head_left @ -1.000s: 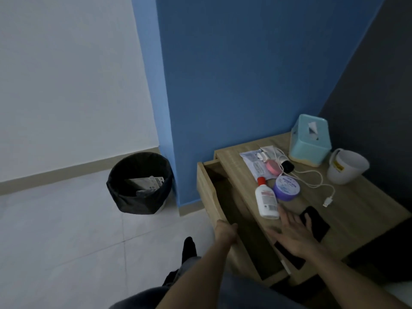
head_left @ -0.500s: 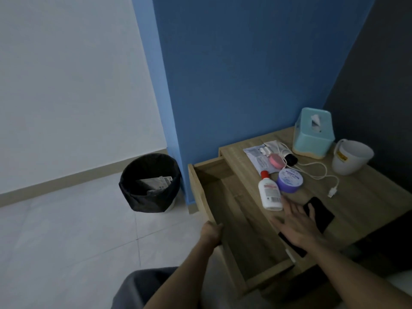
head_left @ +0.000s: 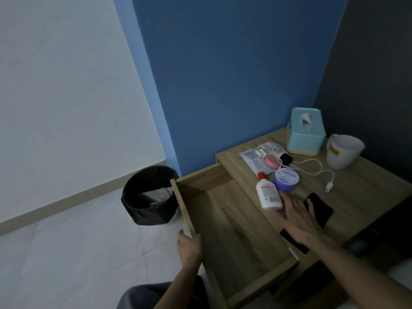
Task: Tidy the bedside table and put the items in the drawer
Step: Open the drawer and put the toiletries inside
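Note:
The wooden bedside table [head_left: 365, 188] has its drawer [head_left: 225, 181] pulled far out, with nothing in it. My left hand [head_left: 189, 244] grips the drawer's front panel. My right hand [head_left: 296, 217] lies flat with fingers spread on the table top, partly over a black phone [head_left: 320, 208] and next to a white lotion bottle [head_left: 267, 195] with a red cap. Behind the bottle are a purple round tin [head_left: 286, 177], a pink disc [head_left: 272, 161], a flat packet [head_left: 254, 159], a small black item [head_left: 286, 159] and a white charging cable [head_left: 316, 169].
A light blue tissue box [head_left: 305, 132] and a white mug [head_left: 343, 150] stand at the back of the table against the dark wall. A black waste bin [head_left: 149, 197] with rubbish sits on the tiled floor left of the drawer. My knee shows at the bottom edge.
My left hand has pulled the drawer out from slightly open to nearly fully extended. My right hand has stayed resting on the table beside the phone.

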Demonstrator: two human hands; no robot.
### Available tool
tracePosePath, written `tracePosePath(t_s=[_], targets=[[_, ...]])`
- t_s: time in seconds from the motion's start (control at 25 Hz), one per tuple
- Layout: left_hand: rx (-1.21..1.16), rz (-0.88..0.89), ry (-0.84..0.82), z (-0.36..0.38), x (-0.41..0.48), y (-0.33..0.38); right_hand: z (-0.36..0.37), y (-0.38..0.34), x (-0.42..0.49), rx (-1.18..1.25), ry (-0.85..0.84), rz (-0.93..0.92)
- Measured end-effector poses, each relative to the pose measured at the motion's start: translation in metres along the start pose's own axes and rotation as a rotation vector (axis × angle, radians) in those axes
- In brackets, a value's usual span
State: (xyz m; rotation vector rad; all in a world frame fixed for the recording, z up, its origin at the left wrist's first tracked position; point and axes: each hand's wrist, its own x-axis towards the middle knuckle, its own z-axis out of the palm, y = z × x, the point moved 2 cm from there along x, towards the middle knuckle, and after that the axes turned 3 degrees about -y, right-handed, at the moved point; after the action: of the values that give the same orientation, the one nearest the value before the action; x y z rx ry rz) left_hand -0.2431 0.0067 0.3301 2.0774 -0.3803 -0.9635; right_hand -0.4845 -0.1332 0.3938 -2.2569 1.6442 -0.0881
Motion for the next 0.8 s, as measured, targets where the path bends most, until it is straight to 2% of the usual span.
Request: tracePosePath(t_s=[0.04, 0.12, 0.2, 0.28, 0.36, 0.44, 0.56, 0.68, 0.8], targets=[[0.024, 0.138, 0.118, 0.002, -0.009, 0.014, -0.006, 0.000, -0.001, 0.081, 0.059, 0.003], [0.085, 0.398, 0.171, 0.022, -0.030, 0.055, -0.021, 0.002, -0.006, 0.146, 0.245, 0.074], [0.164, 0.553, 0.053, 0.064, -0.051, 0.100, -0.032, 0.015, -0.016, 0.156, 0.359, 0.270], [0.208, 0.612, -0.111, 0.105, -0.061, 0.134, -0.029, 0.022, -0.023, 0.213, 0.313, 0.457], [0.322, 0.617, -0.283, 0.147, -0.061, 0.154, -0.020, 0.030, -0.025, 0.284, 0.223, 0.564], [0.568, 0.546, -0.386, 0.177, -0.050, 0.154, -0.012, 0.030, -0.024, 0.298, 0.167, 0.590], [0.819, 0.481, -0.311, 0.192, -0.039, 0.145, -0.008, 0.031, -0.020, 0.320, 0.129, 0.597], [0.832, 0.526, -0.242, 0.189, -0.039, 0.139, -0.007, 0.034, -0.017, 0.361, 0.112, 0.615], [0.630, 0.471, -0.198, 0.174, -0.043, 0.136, -0.006, 0.037, -0.016, 0.459, 0.118, 0.661]])
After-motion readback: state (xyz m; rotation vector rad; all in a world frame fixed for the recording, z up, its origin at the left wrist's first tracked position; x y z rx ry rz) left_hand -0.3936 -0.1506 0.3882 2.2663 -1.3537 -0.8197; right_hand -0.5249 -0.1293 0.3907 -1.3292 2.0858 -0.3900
